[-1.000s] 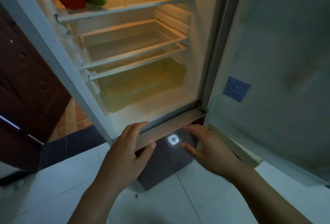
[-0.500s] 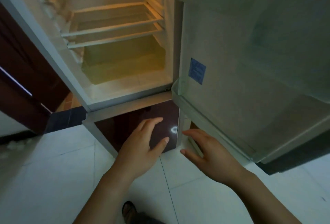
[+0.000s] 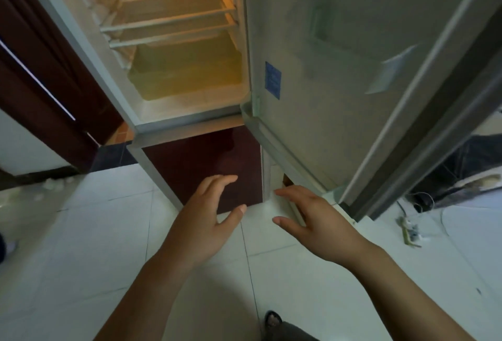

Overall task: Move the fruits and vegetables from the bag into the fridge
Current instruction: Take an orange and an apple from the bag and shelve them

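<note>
The fridge (image 3: 141,112) stands open ahead, lit yellow inside, with bare glass shelves (image 3: 173,17) and a clear drawer (image 3: 187,71) at the bottom. Its door (image 3: 339,82) swings out to the right. No fruit, vegetable or bag shows in this view. My left hand (image 3: 206,221) hovers open in front of the dark red lower door (image 3: 201,161), holding nothing. My right hand (image 3: 312,218) is open too, fingers spread, just below the bottom edge of the open door.
White floor tiles (image 3: 81,245) lie below. A dark wooden door (image 3: 46,69) stands at the left. Cables and a small plug strip (image 3: 410,232) lie on the floor at the right beside a dark object (image 3: 467,166). My sandalled foot (image 3: 273,319) shows at the bottom.
The view has tilted down and pulled back; the red and green produce on the top shelf has left the frame. Both hands stay open and have dropped lower, away from the fridge.
</note>
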